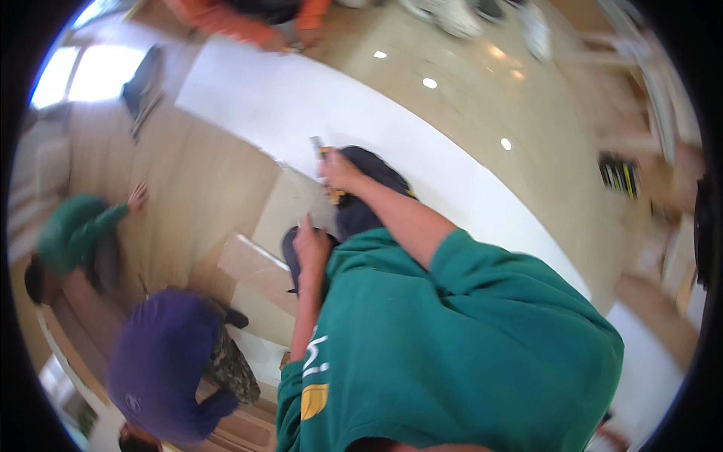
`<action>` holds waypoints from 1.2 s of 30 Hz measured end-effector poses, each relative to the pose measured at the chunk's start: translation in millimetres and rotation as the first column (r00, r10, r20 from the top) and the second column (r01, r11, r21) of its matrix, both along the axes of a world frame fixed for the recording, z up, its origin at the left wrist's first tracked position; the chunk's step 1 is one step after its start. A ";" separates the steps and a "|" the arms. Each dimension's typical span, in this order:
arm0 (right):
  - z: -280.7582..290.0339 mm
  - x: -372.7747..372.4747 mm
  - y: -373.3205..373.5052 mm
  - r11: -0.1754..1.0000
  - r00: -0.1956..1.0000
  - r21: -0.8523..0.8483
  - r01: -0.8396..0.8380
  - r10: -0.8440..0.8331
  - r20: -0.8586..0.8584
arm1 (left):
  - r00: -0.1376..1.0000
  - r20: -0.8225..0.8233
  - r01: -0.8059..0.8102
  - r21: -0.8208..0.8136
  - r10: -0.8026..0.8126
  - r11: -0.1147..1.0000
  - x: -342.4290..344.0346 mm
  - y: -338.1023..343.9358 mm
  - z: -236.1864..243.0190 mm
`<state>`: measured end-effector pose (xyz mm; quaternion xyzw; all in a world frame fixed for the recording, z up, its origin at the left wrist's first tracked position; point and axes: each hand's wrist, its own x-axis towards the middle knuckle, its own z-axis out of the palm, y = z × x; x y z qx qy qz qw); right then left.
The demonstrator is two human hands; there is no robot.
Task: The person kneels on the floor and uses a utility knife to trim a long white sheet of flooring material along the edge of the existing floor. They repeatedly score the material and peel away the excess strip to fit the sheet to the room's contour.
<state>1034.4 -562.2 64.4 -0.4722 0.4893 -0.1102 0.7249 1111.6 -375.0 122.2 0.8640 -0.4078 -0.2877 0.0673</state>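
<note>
My right hand (pixel 340 172) is closed round a tool with a yellow-and-black handle (pixel 336 195). A flat grey end juts out past my fingers, over a long white sheet (pixel 294 98); blur hides the exact kind of tool. My left hand (pixel 310 247) is held lower, beside my knee, its fingers curled in. A small pale tip shows above them, too blurred to name. Both of my knees, in dark trousers, are bent, the right one against the white sheet.
At the far end of the sheet, a person in orange sleeves (pixel 241 34) has hands at its edge. A person in purple (pixel 166 361) bends close on my left, another in green (pixel 71 233) beyond. Brown boards (pixel 260 267) lie beside my left knee. Shoes (pixel 452 19) stand far off on shiny floor.
</note>
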 end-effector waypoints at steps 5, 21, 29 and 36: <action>26.8 -17.9 70.7 0.953 0.993 -0.292 0.084 -0.104 -0.051 | 0.989 0.131 0.085 -0.163 -0.064 0.983 -7.8 101.8 -6.8; 118.9 -86.5 109.7 0.999 0.928 -0.001 0.034 -0.031 0.371 | 0.975 0.119 0.193 -0.035 -0.188 0.980 -18.1 93.2 -3.2; 129.7 -87.5 112.8 0.998 0.924 -0.062 0.005 0.019 0.381 | 0.990 -0.142 -0.033 -0.275 -0.007 0.961 -25.5 93.4 -4.9; 149.3 -96.9 121.8 0.996 0.913 0.081 0.025 -0.056 0.404 | 0.951 -0.301 -0.208 -0.458 0.070 0.864 -33.6 51.1 -29.3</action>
